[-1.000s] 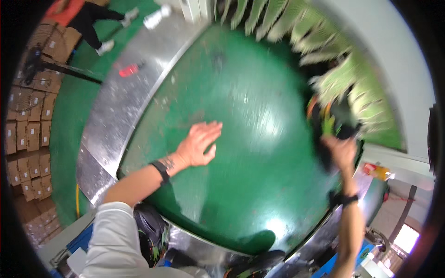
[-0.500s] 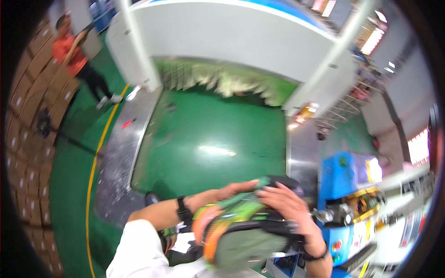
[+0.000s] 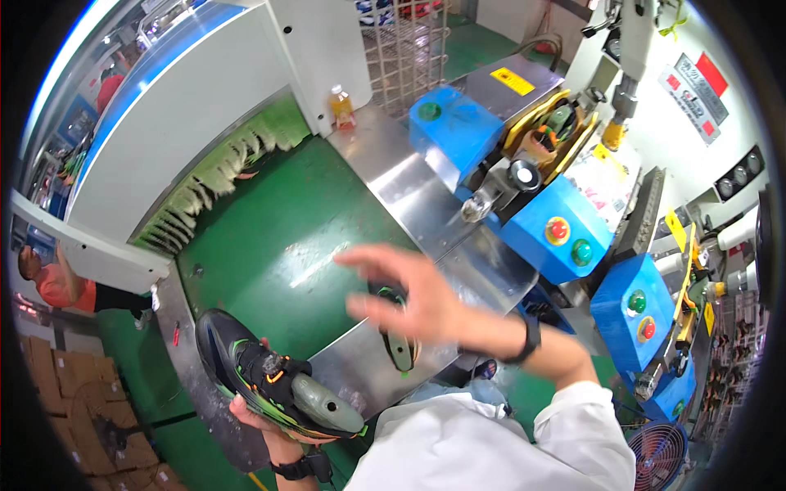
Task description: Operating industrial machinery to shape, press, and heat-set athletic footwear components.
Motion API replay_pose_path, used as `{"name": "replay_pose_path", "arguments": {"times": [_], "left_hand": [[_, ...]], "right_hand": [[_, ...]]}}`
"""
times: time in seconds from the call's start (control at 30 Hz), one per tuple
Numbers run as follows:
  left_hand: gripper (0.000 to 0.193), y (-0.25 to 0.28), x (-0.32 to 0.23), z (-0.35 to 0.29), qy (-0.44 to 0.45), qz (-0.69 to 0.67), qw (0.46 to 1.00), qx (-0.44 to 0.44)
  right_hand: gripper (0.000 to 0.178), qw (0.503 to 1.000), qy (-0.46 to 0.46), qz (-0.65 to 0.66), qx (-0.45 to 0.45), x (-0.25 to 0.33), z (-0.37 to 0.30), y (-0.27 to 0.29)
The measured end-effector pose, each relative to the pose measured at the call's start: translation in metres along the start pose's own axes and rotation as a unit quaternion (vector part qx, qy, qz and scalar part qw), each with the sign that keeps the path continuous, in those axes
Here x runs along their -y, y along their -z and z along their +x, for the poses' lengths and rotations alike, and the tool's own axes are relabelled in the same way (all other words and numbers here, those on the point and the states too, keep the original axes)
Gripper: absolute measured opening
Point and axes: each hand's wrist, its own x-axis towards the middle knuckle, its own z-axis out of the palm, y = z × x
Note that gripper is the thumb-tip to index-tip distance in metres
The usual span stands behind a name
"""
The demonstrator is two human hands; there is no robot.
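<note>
My left hand [image 3: 255,416], at the lower left, grips a black sports shoe [image 3: 237,352] with green trim and orange lace loops. A grey-green shoe last [image 3: 323,403] fills the shoe's opening. Most of my left fingers are hidden under the shoe. My right hand [image 3: 409,299] is in the air over the metal ledge [image 3: 344,360], fingers apart and nothing in them, slightly blurred. Below and partly behind it, a second shoe [image 3: 401,348] with a similar last sits on the ledge.
At right stands a machine with blue control boxes [image 3: 565,229], buttons, and a shoe [image 3: 540,143] between yellow pads. A bottle [image 3: 341,106] is on the metal ledge. A fan [image 3: 657,454] is at lower right. Far left are a person [image 3: 61,278] and cardboard boxes [image 3: 86,376].
The view has swung to the right, towards the machine. Both hands were on shoes close together; now my right hand is off them and the left keeps one, lower left.
</note>
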Motion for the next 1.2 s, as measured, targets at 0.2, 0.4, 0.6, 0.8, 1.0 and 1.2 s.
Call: {"name": "replay_pose_path", "arguments": {"times": [0.2,0.4,0.6,0.8,1.0,1.2], "left_hand": [[0.081,0.001,0.045,0.011,0.123,0.064,0.985,0.100],[0.083,-0.089,0.115,-0.004,0.218,0.016,0.951,0.218],[0.063,-0.111,0.207,-0.014,0.335,0.110,0.932,0.082],[0.074,-0.238,0.271,0.077,0.166,0.211,0.932,0.243],[0.096,-0.361,0.453,0.292,0.145,0.528,0.746,0.379],[0.054,-0.409,0.542,0.327,0.172,0.498,0.669,0.524]], "right_hand": [[0.086,0.969,-0.238,0.070,0.013,0.016,-0.110,-0.062],[0.067,0.983,-0.135,0.076,-0.098,0.030,-0.181,0.008],[0.060,0.912,-0.273,0.177,-0.248,0.022,-0.253,0.063],[0.060,0.887,-0.250,0.096,-0.375,0.016,-0.303,0.117],[0.066,0.841,-0.253,0.123,-0.462,0.028,-0.250,0.154],[0.059,0.780,-0.348,0.058,-0.517,0.027,-0.212,0.182]]}}
